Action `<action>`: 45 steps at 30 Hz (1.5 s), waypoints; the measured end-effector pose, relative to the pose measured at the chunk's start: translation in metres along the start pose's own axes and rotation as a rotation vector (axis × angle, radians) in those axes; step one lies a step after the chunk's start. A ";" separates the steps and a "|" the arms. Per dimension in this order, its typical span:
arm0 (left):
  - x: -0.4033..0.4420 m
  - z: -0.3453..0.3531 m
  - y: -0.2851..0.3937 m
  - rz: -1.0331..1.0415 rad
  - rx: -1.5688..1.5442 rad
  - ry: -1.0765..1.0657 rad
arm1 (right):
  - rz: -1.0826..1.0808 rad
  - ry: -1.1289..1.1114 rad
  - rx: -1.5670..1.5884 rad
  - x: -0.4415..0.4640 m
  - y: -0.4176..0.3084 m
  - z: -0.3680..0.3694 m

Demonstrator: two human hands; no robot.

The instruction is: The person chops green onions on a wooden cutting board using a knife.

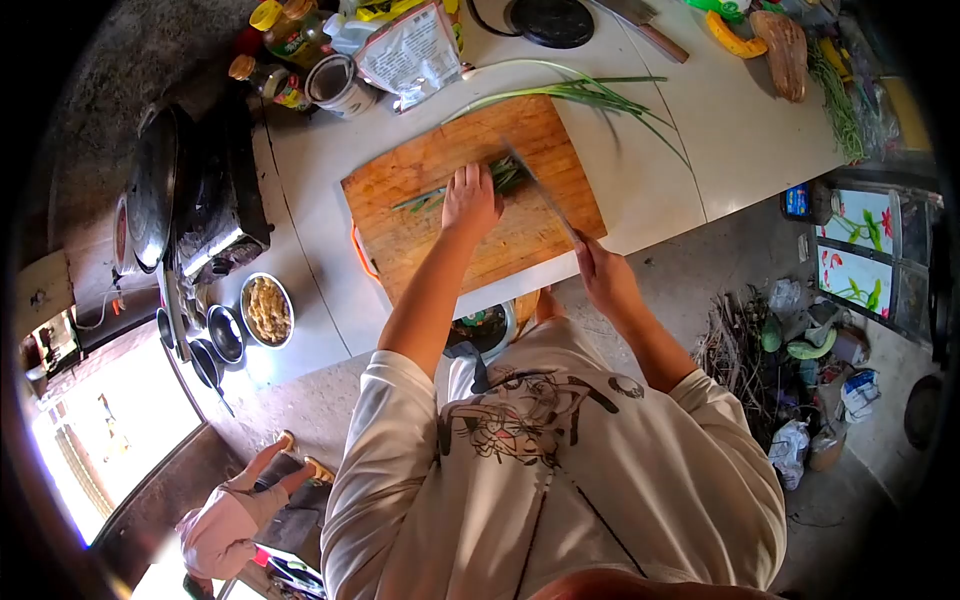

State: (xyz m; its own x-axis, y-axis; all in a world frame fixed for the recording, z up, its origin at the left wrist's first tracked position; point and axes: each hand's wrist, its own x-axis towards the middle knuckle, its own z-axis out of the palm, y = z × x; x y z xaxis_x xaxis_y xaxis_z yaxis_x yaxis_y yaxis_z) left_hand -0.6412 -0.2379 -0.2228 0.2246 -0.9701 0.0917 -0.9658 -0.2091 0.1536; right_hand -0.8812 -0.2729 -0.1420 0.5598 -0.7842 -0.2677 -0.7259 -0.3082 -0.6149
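A wooden cutting board (400, 240) lies on the white counter, with green stalks (510, 175) across its middle. My left hand (472, 203) presses on the stalks, its fingers bent together over them. In my right hand (605, 277) is the handle of a knife (540, 190), at the board's right edge. The blade reaches up and left over the board, just right of the green stalks. Long green onions (590, 92) lie on the counter behind the board.
Jars and bottles (290, 45) stand at the back left, beside a silver packet (410, 55). A stove (225, 190) and a bowl of food (268, 310) are at the left. A cleaver (650, 30) and squash (785, 55) lie behind. Another person (235, 515) is at the lower left.
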 end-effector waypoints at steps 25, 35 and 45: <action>-0.058 -0.027 -0.070 -0.269 -0.224 0.033 | 0.059 0.008 0.308 -0.017 -0.029 -0.004; -0.058 -0.018 -0.065 -0.236 -0.023 0.019 | 0.067 -0.203 0.282 -0.043 -0.090 0.045; -0.066 -0.008 -0.068 -0.211 0.069 0.159 | 0.005 -0.157 0.066 -0.050 -0.095 0.072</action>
State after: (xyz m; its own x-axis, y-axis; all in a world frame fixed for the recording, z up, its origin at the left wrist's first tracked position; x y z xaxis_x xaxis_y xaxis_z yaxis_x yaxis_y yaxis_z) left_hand -0.5896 -0.1583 -0.2319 0.4342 -0.8737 0.2193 -0.9007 -0.4177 0.1193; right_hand -0.8120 -0.1657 -0.1237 0.6154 -0.6904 -0.3802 -0.7040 -0.2646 -0.6591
